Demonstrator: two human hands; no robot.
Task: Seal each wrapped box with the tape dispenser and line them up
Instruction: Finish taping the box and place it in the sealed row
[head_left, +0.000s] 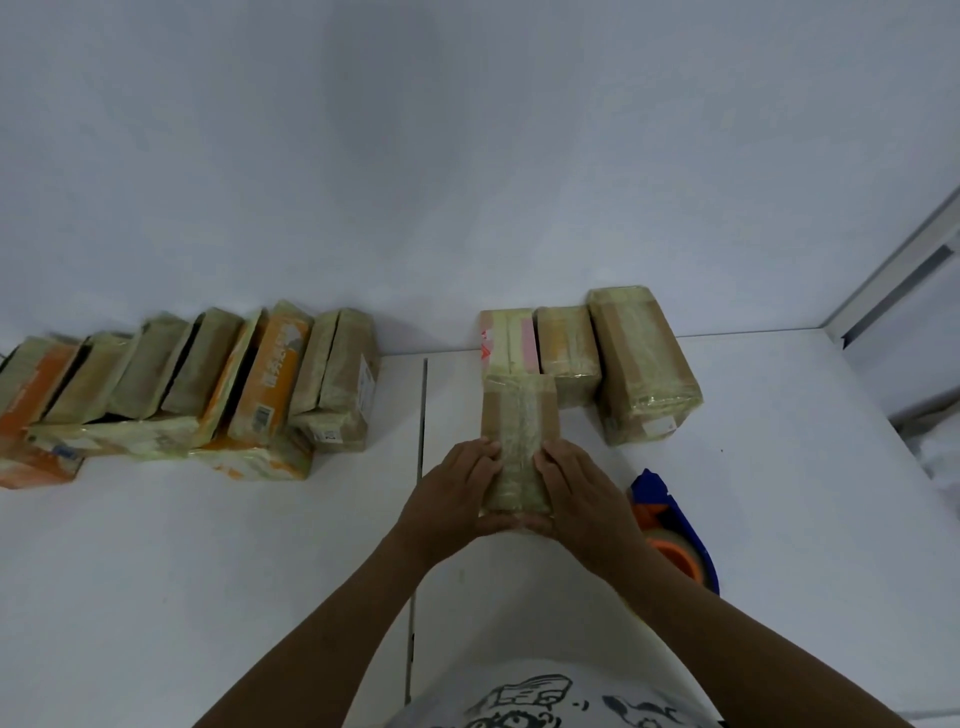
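Closest to me is my white shirt with its black print, and both forearms reach out from it over the smooth white table. My left hand and right hand clasp the box between them. The fingers of each hand lie close together over its long edges, and the thumbs are tucked round its near end. It is a slim brown card block lying flat at mid-table, with a glossy, crinkled band of clear tape running down its top.

I take it the sealing of this one is done and I am smoothing it or setting it in place. Next I need a straight push forward, squaring it up with the others. The dispenser, blue plastic with an orange hub and a clear roll, lies idle just beside my right wrist, which partly hides it.

Beyond the box stands the row: three taped blocks side by side, the right one the bulkiest and the left one marked pink. I cannot tell whether my box touches it. Far left, the pile of film-wrapped packs, some orange, leans against the matt grey wall
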